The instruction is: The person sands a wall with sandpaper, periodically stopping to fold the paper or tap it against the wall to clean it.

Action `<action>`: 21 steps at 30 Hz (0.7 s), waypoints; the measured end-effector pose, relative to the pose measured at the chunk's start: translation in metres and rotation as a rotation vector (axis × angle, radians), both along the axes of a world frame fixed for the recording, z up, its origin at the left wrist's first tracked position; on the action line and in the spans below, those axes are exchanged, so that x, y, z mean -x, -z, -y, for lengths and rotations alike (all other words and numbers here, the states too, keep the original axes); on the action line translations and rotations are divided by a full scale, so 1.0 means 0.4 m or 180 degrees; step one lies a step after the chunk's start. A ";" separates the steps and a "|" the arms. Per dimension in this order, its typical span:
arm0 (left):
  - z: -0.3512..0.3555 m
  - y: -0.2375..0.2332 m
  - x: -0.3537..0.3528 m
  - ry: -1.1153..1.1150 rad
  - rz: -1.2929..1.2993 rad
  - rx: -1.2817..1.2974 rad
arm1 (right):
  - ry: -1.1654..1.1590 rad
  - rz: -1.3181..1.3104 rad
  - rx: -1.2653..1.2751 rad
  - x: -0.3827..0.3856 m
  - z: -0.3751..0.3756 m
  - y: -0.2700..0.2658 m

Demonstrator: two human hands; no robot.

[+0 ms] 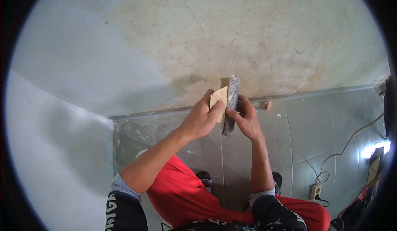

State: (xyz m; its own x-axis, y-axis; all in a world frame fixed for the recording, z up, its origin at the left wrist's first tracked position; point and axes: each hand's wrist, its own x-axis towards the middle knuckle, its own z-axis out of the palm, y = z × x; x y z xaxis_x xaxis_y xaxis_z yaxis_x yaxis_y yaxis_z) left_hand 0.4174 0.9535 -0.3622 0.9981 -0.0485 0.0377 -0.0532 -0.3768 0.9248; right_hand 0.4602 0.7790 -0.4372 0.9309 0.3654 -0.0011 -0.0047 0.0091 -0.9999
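My left hand (202, 117) is closed on a piece of sandpaper (220, 95), its beige printed backing facing up and the thumb pressed on it. Right beside the paper, my right hand (248, 119) pinches a long, narrow grey block (233, 92) with a rough, dusty surface between thumb and fingers. Block and paper overlap in this view, and the block points up toward the wall. Both hands are held close together in front of the wall's foot, above the tiled floor.
The wall (248, 36) has a stained beige area and a smooth whitish area at left. Grey tiles (264, 144) cover the floor, with a small orange-and-white thing (268, 105) near the wall. A power socket (316, 191) with a cable (351, 141) lies at right.
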 end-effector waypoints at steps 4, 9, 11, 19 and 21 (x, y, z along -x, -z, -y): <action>-0.001 -0.012 0.010 -0.0131 -0.0115 -0.0253 | 0.0016 -0.0043 -0.0431 -0.009 -0.006 0.044; -0.002 -0.015 0.008 -0.0122 -0.0141 -0.0427 | -0.0138 -0.0076 -0.0316 -0.013 0.014 0.041; -0.002 -0.006 0.008 -0.0087 -0.0103 -0.0439 | -0.0156 -0.0076 -0.0214 -0.010 0.018 0.032; -0.002 -0.034 0.014 -0.0241 -0.0665 -0.0671 | -0.0341 -0.0164 -0.0085 -0.006 0.008 0.031; -0.001 -0.022 0.010 -0.0493 -0.0270 -0.0375 | -0.0311 -0.0153 -0.0145 -0.015 0.028 0.032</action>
State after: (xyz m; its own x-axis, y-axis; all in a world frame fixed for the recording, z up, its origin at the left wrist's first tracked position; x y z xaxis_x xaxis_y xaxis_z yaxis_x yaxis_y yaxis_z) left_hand 0.4134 0.9541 -0.3533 0.9933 0.1068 -0.0437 0.0900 -0.4803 0.8724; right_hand 0.4663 0.7676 -0.4501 0.8900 0.4552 -0.0261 -0.0556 0.0517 -0.9971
